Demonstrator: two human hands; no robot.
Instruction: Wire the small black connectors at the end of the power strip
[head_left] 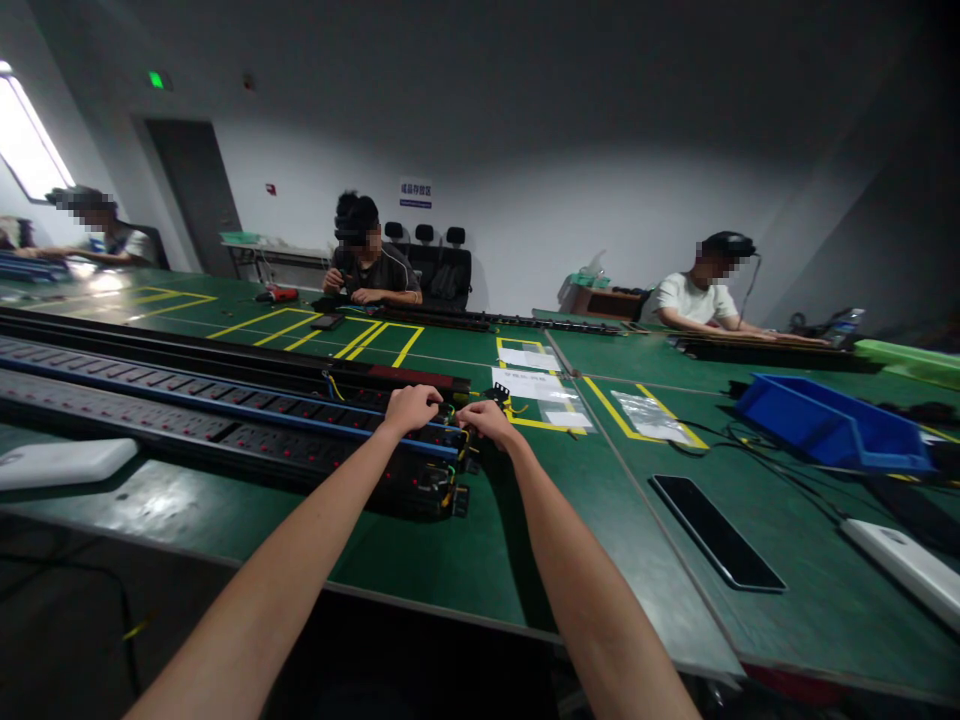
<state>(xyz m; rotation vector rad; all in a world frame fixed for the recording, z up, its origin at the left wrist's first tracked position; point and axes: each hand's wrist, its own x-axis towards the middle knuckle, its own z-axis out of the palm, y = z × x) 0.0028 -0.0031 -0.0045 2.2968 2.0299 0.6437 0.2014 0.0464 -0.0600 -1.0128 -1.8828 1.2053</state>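
Several long black power strips [300, 455] with blue edges and small red marks lie side by side on the green table. My left hand [412, 408] rests over the right end of one strip, fingers curled; whatever is under them is hidden. Just to the right, my right hand [486, 420] is closed in a pinch at the same strip's end, where thin wires [466, 440] come out. The fingertips of both hands are close together. Nearer to me, another strip's end shows loose yellow wires [452, 488] and a small black end piece [460, 502].
Around me on the table [592, 520] are a dark phone [716, 530], a blue bin [832, 420], cables, papers in yellow tape frames [532, 385] and white devices [67, 463]. A red drill [277, 295] lies farther back. Three people sit across the table.
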